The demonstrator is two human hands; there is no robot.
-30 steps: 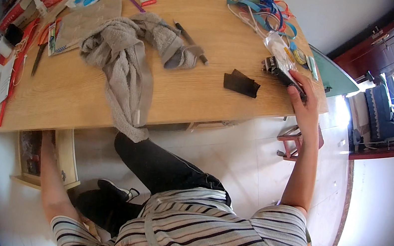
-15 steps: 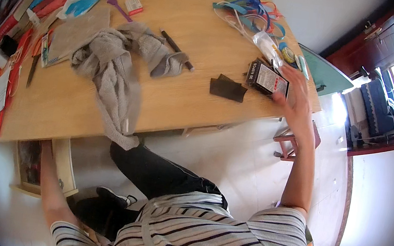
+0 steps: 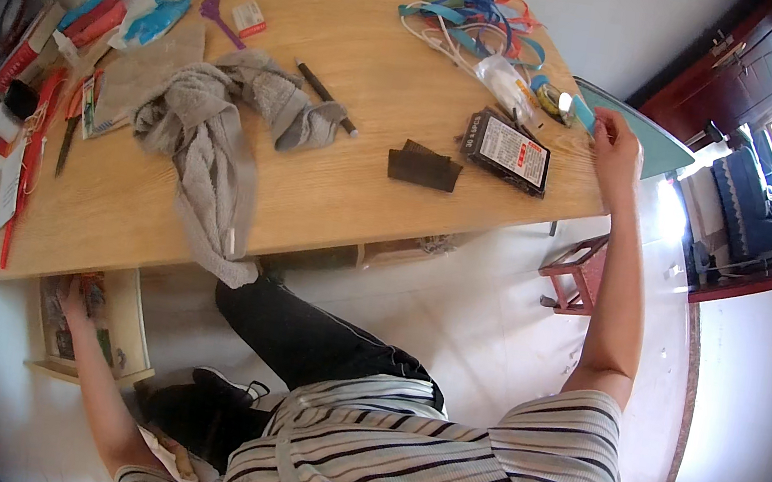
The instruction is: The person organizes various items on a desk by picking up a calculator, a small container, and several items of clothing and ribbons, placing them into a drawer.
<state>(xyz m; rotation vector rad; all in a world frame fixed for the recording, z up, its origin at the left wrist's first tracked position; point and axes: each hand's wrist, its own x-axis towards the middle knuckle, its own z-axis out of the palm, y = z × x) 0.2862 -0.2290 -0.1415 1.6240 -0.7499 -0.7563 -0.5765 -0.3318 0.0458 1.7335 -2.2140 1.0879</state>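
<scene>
One hand, my left hand, reaches into the open drawer at the near left; I cannot tell whether its fingers grip anything. On the surface, a black box lies near the right edge. Just beyond, my right hand has its fingers closed on a slim light-blue item. Tangled ribbons lie farther off.

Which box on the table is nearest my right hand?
The flat black rectangular box with a white label, lying closest to your right hand; the small white-and-red box lies farther off, beside the slim purple object.
</scene>
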